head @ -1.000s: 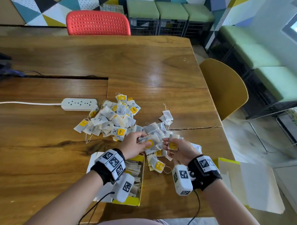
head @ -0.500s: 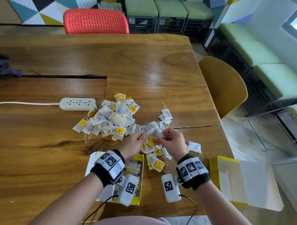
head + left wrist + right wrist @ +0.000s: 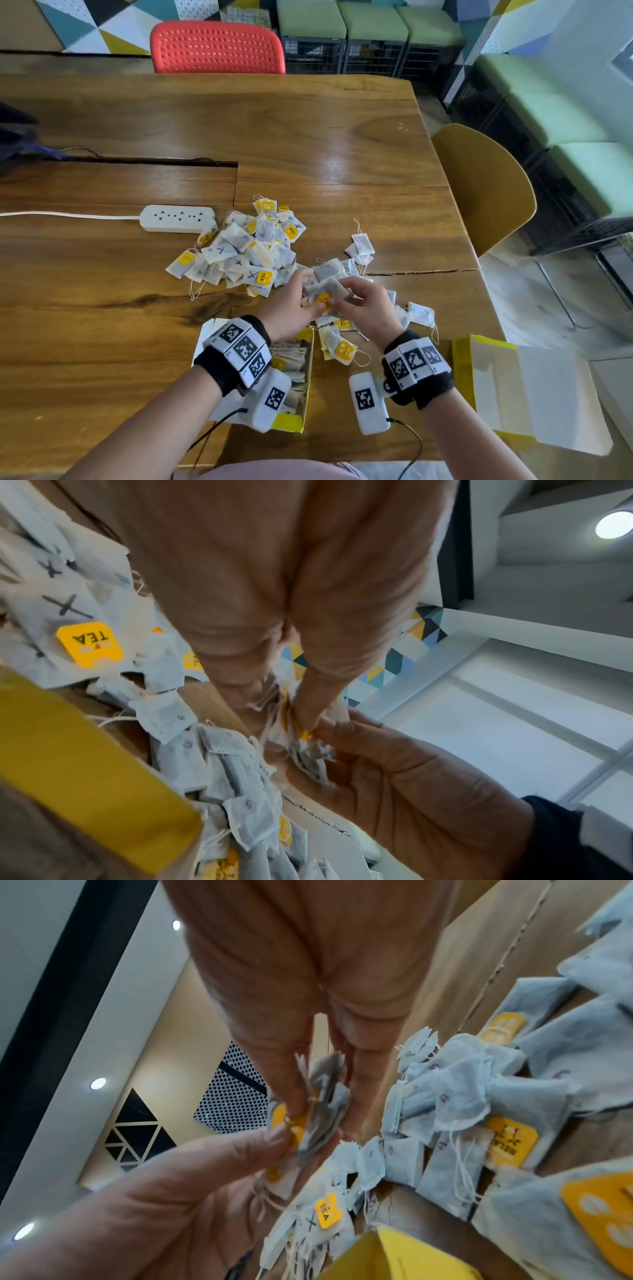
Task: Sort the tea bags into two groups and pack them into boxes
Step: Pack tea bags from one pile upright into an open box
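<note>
Nearest the body, an open yellow cardboard box (image 3: 294, 419) sat on the wooden counter (image 3: 102, 342) under the left wrist, already holding a row of packed bags. A second yellow-and-white box (image 3: 534, 394), flaps open, lay at the right counter edge; I couldn't tell its contents.

Just beyond, both hands met over the near loose bags. The left hand (image 3: 291, 308) and right hand (image 3: 366, 308) each had fingers (image 3: 304, 712) curled round the same small stack of white paper tea bags with yellow tags (image 3: 325, 291), thumb against fingertips, pinching it from opposite sides (the wrist views showed the stack edge-on, several bags thick). Stack was held off the counter.

Beyond the hands: the bigger heap of white tea bags marked with black crosses (image 3: 239, 253), a couple of strays (image 3: 359, 245) to its right, then a white power strip (image 3: 178, 219), then a red perforated chair (image 3: 217, 46).

Step in hand, as I read it: squaring up a gathered stack of one group before boxing it. Next move probably calls for one hand to take the full stack, keep it aligned and slot it edgewise into a box. Risk: trailing strings snagging neighbours.
</note>
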Motion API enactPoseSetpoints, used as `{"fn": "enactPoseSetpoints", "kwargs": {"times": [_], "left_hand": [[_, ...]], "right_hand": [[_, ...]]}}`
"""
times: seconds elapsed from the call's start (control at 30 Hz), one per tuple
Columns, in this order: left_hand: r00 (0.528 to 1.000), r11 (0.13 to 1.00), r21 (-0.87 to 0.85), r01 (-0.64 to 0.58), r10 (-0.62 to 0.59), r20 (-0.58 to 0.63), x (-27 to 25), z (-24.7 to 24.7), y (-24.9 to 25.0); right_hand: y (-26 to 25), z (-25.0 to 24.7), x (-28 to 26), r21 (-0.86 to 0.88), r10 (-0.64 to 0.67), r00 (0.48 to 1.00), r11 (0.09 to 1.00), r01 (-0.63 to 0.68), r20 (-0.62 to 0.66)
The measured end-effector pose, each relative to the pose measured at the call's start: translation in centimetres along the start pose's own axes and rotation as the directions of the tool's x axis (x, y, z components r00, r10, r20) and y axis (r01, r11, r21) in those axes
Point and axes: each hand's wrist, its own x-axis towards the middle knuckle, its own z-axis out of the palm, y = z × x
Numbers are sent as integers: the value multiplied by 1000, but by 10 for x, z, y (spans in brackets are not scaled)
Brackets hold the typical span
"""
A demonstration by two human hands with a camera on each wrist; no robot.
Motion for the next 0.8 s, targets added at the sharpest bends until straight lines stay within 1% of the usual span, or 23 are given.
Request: {"fn": "enactPoseSetpoints", "kwargs": {"times": [0.03,0.1,0.17,0.2,0.27,0.3,0.33,0.37,0.4,0.43,0.47,0.5,0.53,0.6,0.67,0.77,0.8], "left_hand": [[999,999,-31,-19,19,-28,0,-2,0],[995,990,-109,-92,86,-60,-2,-6,1],[988,968,-200,-153,150,-32,-6,-11,2],[984,952,-249,-178,179,-17,-7,-13,2],[974,921,-321,-221,224,-27,-8,-12,0],[970,907,-347,-239,239,-44,-8,-10,0],[965,897,-356,-261,256,-64,-8,-7,1],[956,897,-331,-292,276,-94,-8,-3,2],[946,906,-272,-323,300,-125,-7,0,3],[933,914,-201,-353,327,-153,-7,3,4],[924,917,-146,-370,346,-164,-5,4,5],[922,920,-125,-372,351,-164,-4,5,8],[925,917,-152,-369,346,-159,-3,6,9],[923,892,-246,-379,346,-168,-1,7,12],[928,862,-349,-367,311,-206,0,7,15],[958,803,-529,-275,187,-216,0,7,21],[966,767,-595,-241,133,-220,0,7,22]], "right_hand": [[0,1,-1,41,20,999,999,-18,-29],[-3,0,-2,187,101,993,978,-88,-62],[-7,-2,-4,378,194,980,911,-164,-42],[-9,-4,-5,479,239,971,853,-208,-4],[-13,-6,-5,646,299,948,705,-294,105],[-15,-7,-6,692,325,933,639,-337,155],[-18,-6,-6,714,341,919,592,-374,199],[-20,-5,-7,727,354,904,551,-409,240],[-22,-2,-8,728,358,893,530,-434,271],[-24,1,-9,720,359,884,522,-457,301],[-24,4,-10,699,357,877,535,-474,321],[-25,7,-10,682,355,871,546,-487,339],[-25,10,-11,666,356,865,554,-500,354],[-29,15,-13,616,362,852,588,-524,379],[-34,18,-15,579,366,848,619,-530,384],[-38,20,-18,590,361,844,604,-535,396],[-38,20,-19,574,357,843,619,-536,402]]}}
